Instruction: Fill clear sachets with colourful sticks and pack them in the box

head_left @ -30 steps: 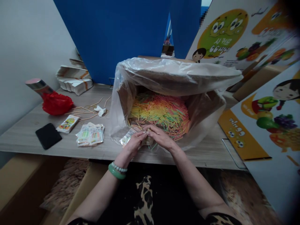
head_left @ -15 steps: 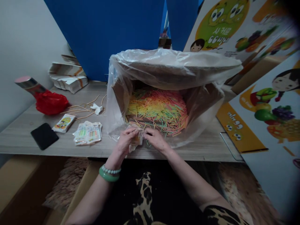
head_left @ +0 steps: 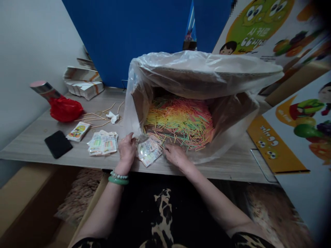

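— Plastic packets [head_left: 148,151], see them? They lie in a small pile on the surface [head_left: 38,144], right at the front edge of the big box [head_left: 141,103].

— Who is touching them?

— The left hand [head_left: 126,148] rests on the left side of the pile. Its fingers are bent a little and press on the packets. I cannot tell if it really grips one.

— And the other hand?

— The right hand [head_left: 176,154] lies flat and loose, just beside the pile on the right. Its fingertips point at the packets and at the sticks [head_left: 181,120].

— What sticks?

— Thin ones, yellow, green, pink and orange. Lots of them fill the box. A clear bag [head_left: 201,69] lines the box and hangs over its top.

— What is on the wrist?

— A green bangle [head_left: 118,180] and a string of white beads sit on the left wrist.

— What else is on the surface?

— Another heap of filled packets [head_left: 102,144] lies near, to the left. Further left are one small colourful packet [head_left: 78,131] and a black phone [head_left: 58,144]. Behind them sit a red bag [head_left: 66,109], some bare sticks, a bit of white paper [head_left: 113,117] and a stack of folded cartons [head_left: 84,82].
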The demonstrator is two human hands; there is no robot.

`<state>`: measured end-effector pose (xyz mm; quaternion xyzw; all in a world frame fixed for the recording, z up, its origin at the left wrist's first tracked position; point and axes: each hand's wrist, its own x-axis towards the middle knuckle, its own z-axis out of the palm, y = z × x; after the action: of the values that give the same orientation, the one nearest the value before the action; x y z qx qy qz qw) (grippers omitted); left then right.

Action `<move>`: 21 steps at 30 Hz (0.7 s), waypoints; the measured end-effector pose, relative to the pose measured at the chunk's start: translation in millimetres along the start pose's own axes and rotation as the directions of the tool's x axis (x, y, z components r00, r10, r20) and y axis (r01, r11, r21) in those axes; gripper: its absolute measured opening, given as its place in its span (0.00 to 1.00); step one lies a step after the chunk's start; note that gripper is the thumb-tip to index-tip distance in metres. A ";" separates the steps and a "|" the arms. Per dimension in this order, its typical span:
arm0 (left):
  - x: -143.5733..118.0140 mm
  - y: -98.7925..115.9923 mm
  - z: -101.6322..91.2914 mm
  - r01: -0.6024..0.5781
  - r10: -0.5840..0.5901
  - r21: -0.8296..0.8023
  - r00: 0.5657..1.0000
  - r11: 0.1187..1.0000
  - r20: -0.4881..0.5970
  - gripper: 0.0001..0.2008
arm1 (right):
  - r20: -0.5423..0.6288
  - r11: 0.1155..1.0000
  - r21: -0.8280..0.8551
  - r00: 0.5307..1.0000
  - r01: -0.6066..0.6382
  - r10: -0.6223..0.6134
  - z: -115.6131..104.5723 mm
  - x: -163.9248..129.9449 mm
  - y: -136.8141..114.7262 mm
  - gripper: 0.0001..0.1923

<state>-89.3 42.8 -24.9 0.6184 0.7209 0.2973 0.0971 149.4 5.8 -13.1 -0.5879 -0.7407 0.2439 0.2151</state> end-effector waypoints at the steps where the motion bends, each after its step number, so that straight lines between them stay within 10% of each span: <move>1: 2.2 -2.8 -2.2 0.017 -0.018 -0.047 1.000 0.999 -0.023 0.20 | 0.001 1.000 -0.018 1.000 0.011 -0.011 4.0 -0.1 -4.5 0.09; 8: 10.2 -14.2 -29.8 0.109 -0.139 -0.462 0.990 0.880 -0.032 0.14 | 0.058 0.973 -0.128 0.980 0.194 -0.188 13.8 7.0 -34.5 0.10; 14: 23.1 -44.1 -52.6 0.235 -0.270 -0.149 0.919 0.960 -0.287 0.08 | 0.237 0.861 -0.355 0.926 0.364 -0.293 25.9 24.5 -49.3 0.12; 21: 30.2 -53.4 -60.6 0.218 -0.146 0.246 0.949 0.944 -0.281 0.15 | 0.246 0.847 -0.378 0.923 0.374 -0.298 37.0 36.5 -34.5 0.12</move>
<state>-171.1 49.7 1.5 0.5118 0.8160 0.2625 -0.0571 92.7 30.9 -19.9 -0.4568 -0.8832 0.0895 0.0567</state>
